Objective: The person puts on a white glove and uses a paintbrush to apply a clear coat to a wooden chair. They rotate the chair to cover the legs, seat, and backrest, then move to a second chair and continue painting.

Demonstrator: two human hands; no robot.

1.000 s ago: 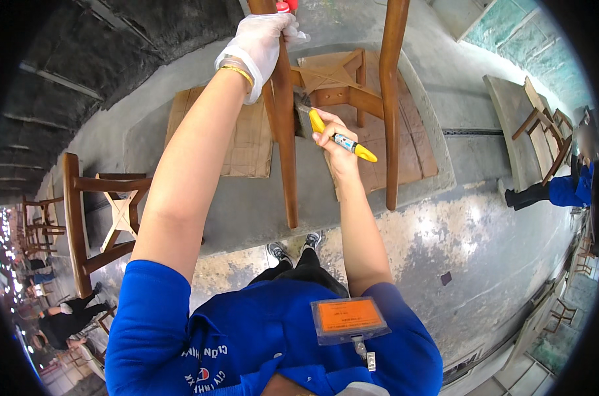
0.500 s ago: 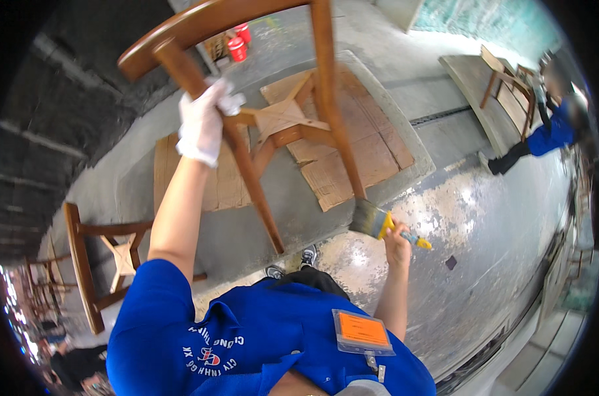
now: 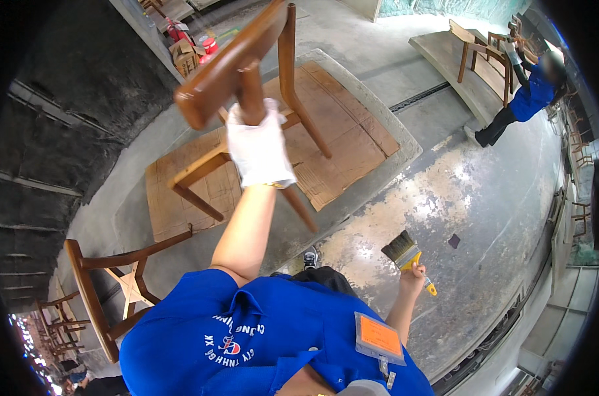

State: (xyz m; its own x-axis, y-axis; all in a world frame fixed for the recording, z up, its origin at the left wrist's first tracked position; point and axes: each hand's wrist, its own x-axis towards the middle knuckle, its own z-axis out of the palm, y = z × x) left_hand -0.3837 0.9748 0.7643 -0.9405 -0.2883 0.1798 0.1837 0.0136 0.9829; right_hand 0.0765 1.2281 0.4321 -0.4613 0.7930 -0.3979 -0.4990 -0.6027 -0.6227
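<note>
A brown wooden chair frame (image 3: 304,124) stands in front of me, its curved back rail at the top. My left hand (image 3: 258,146), in a white glove, is closed around the chair's upright just under that rail. The glove hides part of the seat frame behind it. Off to the right, my bare right hand (image 3: 413,276) grips a wide paintbrush (image 3: 405,251) by its yellow handle. The dark bristles point up and left, apart from the chair.
Cardboard sheets (image 3: 339,119) cover a low platform (image 3: 410,153) beneath the chair. Another chair frame (image 3: 91,297) is at the left. At the upper right a person in blue (image 3: 535,92) handles a chair on a board (image 3: 444,66). A red container (image 3: 210,45) and carton (image 3: 184,56) stand behind.
The chair has turned and its back rail has swung to the right with my left hand. My right hand has drawn the brush away from the chair leg, down and to the right.
</note>
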